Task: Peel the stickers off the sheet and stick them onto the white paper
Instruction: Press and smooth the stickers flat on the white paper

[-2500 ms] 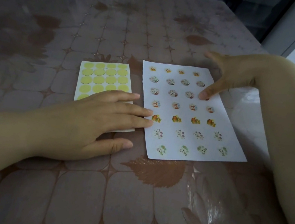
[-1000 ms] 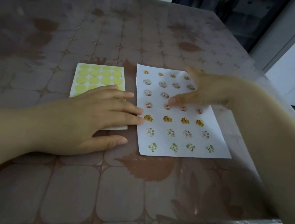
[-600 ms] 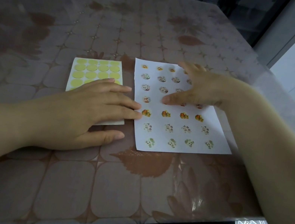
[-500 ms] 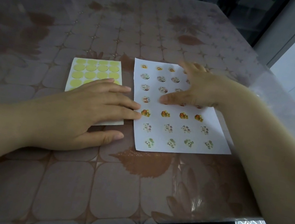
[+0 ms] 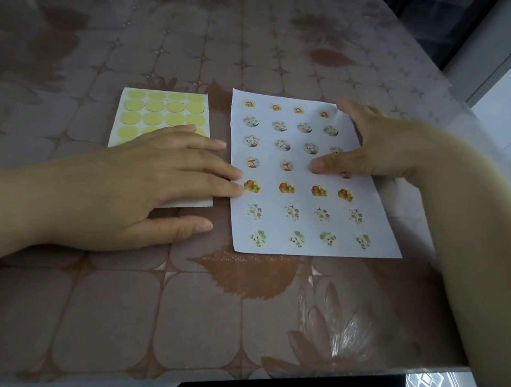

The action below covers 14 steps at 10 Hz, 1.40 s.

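On a patterned table (image 5: 125,306), a person's left hand (image 5: 146,187) lies flat, fingers straight, pinning the sticker sheet (image 5: 160,108), thin, floppy stock probably best lifted by a fingernail under an edge, while beyond it the right hand (image 5: 378,150), fingers spread and gripping nothing, presses the white paper (image 5: 288,248).

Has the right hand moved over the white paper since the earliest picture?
Yes. Against the stickers on the white paper, the right hand slid left: its fingertip went from the fourth column to the third, one row nearer.
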Tool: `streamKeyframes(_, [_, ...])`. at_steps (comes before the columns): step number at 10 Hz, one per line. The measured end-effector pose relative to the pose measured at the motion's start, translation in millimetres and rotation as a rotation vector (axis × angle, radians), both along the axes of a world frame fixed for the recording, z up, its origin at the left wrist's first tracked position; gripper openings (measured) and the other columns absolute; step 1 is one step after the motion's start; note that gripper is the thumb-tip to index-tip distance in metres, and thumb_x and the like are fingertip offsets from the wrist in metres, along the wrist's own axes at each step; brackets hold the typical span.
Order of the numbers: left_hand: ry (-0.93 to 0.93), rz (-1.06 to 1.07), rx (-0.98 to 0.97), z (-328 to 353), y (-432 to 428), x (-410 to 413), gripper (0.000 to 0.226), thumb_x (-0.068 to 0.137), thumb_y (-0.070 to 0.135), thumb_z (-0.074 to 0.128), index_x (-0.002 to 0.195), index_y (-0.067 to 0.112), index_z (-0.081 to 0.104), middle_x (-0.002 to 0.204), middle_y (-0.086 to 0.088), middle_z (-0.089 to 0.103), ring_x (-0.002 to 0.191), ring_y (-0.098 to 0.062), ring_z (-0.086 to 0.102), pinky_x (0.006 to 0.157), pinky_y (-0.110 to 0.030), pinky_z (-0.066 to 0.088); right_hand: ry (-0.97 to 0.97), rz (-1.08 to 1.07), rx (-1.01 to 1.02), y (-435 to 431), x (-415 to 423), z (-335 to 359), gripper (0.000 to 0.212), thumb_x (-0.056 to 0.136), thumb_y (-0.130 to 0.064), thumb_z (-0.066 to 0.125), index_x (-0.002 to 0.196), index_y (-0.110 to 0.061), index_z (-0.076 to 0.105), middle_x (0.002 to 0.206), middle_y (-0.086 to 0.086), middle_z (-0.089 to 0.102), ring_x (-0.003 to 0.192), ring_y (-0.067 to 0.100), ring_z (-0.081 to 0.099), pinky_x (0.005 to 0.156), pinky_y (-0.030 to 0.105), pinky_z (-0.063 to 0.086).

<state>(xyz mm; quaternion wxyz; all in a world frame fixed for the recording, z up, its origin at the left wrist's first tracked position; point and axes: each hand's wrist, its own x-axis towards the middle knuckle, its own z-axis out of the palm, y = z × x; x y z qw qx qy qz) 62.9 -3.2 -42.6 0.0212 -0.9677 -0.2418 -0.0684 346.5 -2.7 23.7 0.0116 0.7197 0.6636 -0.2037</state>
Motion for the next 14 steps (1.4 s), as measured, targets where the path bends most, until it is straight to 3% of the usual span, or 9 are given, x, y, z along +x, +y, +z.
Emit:
streamKeyframes(2, [-0.028, -0.045, 0.045, 2.7, -0.8, 6.3, 0.048, 0.087, 0.045, 0.042, 0.119, 0.018, 0.066, 0.132, -0.003, 0.059, 0.13, -0.026, 0.047, 0.109, -0.047, 0.023, 0.156, -0.051, -0.035, -2.0, 29.5, 8.8, 0.128, 0.033, -0.074, 0.075, 0.142, -0.036, 0.017, 0.149, -0.009, 0.031, 0.132, 0.019, 0.034, 0.111, 0.045, 0.026])
streamKeyframes(4, [-0.023, -0.008, -0.019, -0.1, -0.2, -3.5, 0.05, 0.094, 0.051, 0.037, 0.136, 0.027, 0.05, 0.148, 0.009, 0.04, 0.142, -0.011, 0.024, 0.117, -0.041, 0.017, 0.121, -0.056, -0.075, -4.0, 30.4, 8.9, 0.132, 0.022, -0.074, 0.079, 0.137, -0.038, 0.025, 0.137, -0.013, 0.045, 0.122, 0.017, 0.044, 0.105, 0.045, 0.034])
streamKeyframes(5, [-0.037, -0.004, -0.016, 3.1, -3.4, 0.5, 0.051, 0.092, 0.052, 0.036, 0.131, 0.025, 0.056, 0.143, 0.004, 0.048, 0.139, -0.017, 0.033, 0.115, -0.045, 0.02, 0.184, -0.041, -0.082, -3.4, 27.4, 6.3, 0.13, 0.021, -0.074, 0.079, 0.136, -0.042, 0.026, 0.133, -0.015, 0.05, 0.119, 0.016, 0.049, 0.103, 0.046, 0.037])
streamKeyframes(7, [-0.054, -0.023, 0.007, 7.9, -6.2, 3.6, 0.054, 0.091, 0.053, 0.036, 0.125, 0.02, 0.062, 0.137, -0.003, 0.055, 0.133, -0.025, 0.043, 0.112, -0.045, 0.021, 0.149, 0.075, 0.12, -14.7, -33.4, 0.7, 0.111, 0.056, -0.072, 0.064, 0.147, -0.034, 0.011, 0.153, -0.008, 0.02, 0.136, 0.018, 0.027, 0.107, 0.042, 0.026])
streamKeyframes(8, [-0.046, -0.025, 0.052, 9.7, -5.3, 5.6, 0.066, 0.093, 0.06, 0.022, 0.116, 0.018, 0.068, 0.129, -0.008, 0.061, 0.126, -0.032, 0.051, 0.108, -0.053, 0.03, 0.109, 0.189, 0.189, -16.6, -57.5, -6.8, 0.108, 0.061, -0.07, 0.064, 0.147, -0.031, 0.011, 0.154, -0.006, 0.016, 0.139, 0.018, 0.017, 0.11, 0.044, 0.024])
streamKeyframes(10, [-0.052, 0.03, -0.086, 17.8, -9.3, 13.1, 0.09, 0.085, 0.074, 0.005, 0.116, 0.019, 0.069, 0.131, -0.008, 0.059, 0.129, -0.033, 0.047, 0.109, -0.059, 0.026, 0.046, 0.197, 0.115, -11.5, -63.7, -14.6, 0.115, 0.059, -0.071, 0.063, 0.148, -0.028, 0.004, 0.157, -0.002, 0.004, 0.143, 0.021, 0.004, 0.115, 0.048, 0.012])
streamKeyframes(11, [-0.074, -0.051, 0.062, 20.3, -9.1, 15.3, 0.07, 0.095, 0.058, 0.019, 0.102, 0.015, 0.074, 0.115, -0.012, 0.068, 0.113, -0.038, 0.06, 0.096, -0.063, 0.038, 0.068, 0.172, 0.107, -15.4, -56.3, -7.1, 0.112, 0.059, -0.07, 0.063, 0.147, -0.03, 0.007, 0.156, -0.005, 0.01, 0.141, 0.02, 0.013, 0.112, 0.045, 0.02])
streamKeyframes(12, [-0.092, -0.088, 0.148, 14.9, -9.7, 9.4, 0.047, 0.087, 0.044, 0.04, 0.101, 0.015, 0.074, 0.115, -0.011, 0.068, 0.113, -0.035, 0.06, 0.105, -0.049, 0.035, 0.111, 0.1, 0.094, -20.1, -37.6, 3.1, 0.106, 0.061, -0.065, 0.067, 0.146, -0.033, 0.012, 0.151, -0.007, 0.021, 0.136, 0.018, 0.026, 0.103, 0.041, 0.029])
streamKeyframes(14, [-0.121, -0.133, 0.192, 15.1, -6.0, 14.8, 0.07, 0.098, 0.051, 0.017, 0.094, 0.014, 0.076, 0.105, -0.013, 0.072, 0.101, -0.038, 0.066, 0.089, -0.063, 0.042, 0.005, 0.103, 0.006, -18.5, -31.8, 2.2, 0.121, 0.052, -0.069, 0.067, 0.147, -0.034, 0.001, 0.155, -0.011, 0.006, 0.141, 0.019, 0.015, 0.108, 0.045, 0.024])
